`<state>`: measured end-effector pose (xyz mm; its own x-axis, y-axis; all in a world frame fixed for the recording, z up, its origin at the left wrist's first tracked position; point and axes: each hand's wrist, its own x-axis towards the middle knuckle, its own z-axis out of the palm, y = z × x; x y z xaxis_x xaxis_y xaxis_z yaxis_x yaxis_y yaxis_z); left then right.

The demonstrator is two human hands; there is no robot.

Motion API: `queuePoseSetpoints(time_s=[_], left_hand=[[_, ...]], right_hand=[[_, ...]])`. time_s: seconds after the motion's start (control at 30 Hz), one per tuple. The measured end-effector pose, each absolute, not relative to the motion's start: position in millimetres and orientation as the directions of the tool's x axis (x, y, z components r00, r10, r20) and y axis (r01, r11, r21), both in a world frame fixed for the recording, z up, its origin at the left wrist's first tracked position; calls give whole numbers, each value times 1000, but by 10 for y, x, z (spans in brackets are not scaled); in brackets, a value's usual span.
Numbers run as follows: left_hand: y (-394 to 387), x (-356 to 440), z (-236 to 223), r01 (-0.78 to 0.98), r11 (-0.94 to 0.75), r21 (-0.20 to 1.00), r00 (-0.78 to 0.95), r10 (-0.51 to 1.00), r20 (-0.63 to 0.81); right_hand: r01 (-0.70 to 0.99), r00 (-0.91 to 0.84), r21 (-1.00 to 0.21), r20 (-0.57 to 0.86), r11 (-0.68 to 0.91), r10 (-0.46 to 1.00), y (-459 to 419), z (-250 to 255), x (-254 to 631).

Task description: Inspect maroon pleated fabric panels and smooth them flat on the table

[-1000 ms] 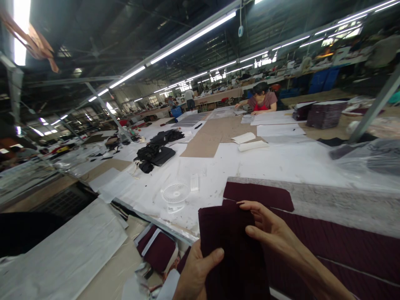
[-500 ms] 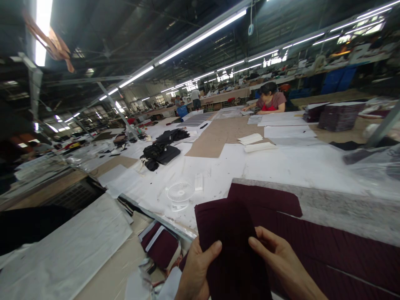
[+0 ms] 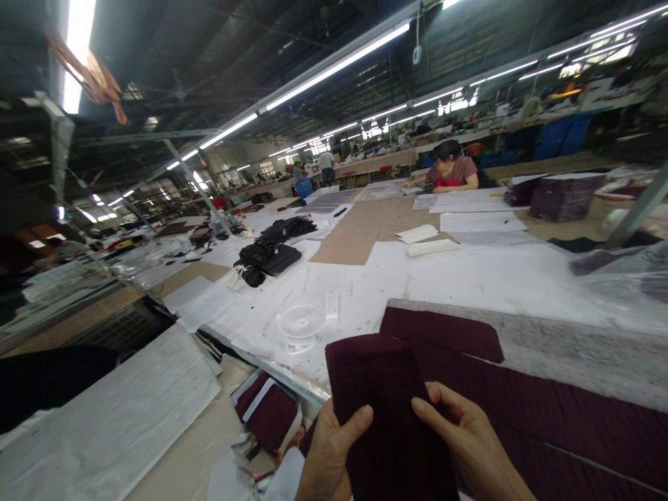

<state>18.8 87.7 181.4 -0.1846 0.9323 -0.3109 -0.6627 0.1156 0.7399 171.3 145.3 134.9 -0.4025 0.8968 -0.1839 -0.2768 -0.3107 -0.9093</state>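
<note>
A dark maroon fabric piece point(image 3: 383, 403) is held up in front of me, its rounded top end pointing away and its lower part cut off by the frame. My left hand point(image 3: 334, 449) grips its left edge, thumb lying on the front face. On the opposite edge, my right hand point(image 3: 464, 431) pinches the cloth between thumb and fingers. Behind and to the right, more maroon fabric pieces point(image 3: 543, 396) lie flat on a grey felt-like sheet point(image 3: 589, 348). The nearest of these, a maroon strip with a rounded end point(image 3: 443, 332), sits just beyond the held piece.
A small white fan point(image 3: 301, 321) stands on the white-covered table point(image 3: 355, 285). Black garments point(image 3: 271, 250) lie farther back. Folded maroon cloth point(image 3: 271, 417) rests below the table edge at left. A person point(image 3: 454, 170) works across the table near stacked dark pieces point(image 3: 566, 195).
The held maroon piece has tilted slightly, and its upper face catches more light. My right hand has shifted a little to the left; both hands keep their hold.
</note>
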Motion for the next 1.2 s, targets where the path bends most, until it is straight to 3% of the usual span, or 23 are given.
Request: queuePoseSetpoints(time_s=[0.37, 0.77, 0.87, 1.07, 1.2], left_hand=[[849, 178, 1803, -642, 112, 758, -198, 932, -305], [823, 157, 1771, -641, 127, 757, -175, 936, -306], [805, 104, 1797, -609, 141, 780, -163, 940, -298], [762, 30, 1777, -516, 243, 821, -31, 953, -302], [753, 20, 1691, -456, 284, 843, 55, 955, -292]], right_hand=[[-404, -418, -825, -218, -396, 882, 1345, 1358, 1660], [-390, -413, -833, -223, -393, 883, 1342, 1312, 1641], [-353, -448, -883, -131, -310, 884, 1396, 1372, 1675], [-231, -401, -973, 108, 13, 910, 1560, 1543, 1802], [-175, -459, -984, 68, -15, 886, 1598, 1589, 1847]])
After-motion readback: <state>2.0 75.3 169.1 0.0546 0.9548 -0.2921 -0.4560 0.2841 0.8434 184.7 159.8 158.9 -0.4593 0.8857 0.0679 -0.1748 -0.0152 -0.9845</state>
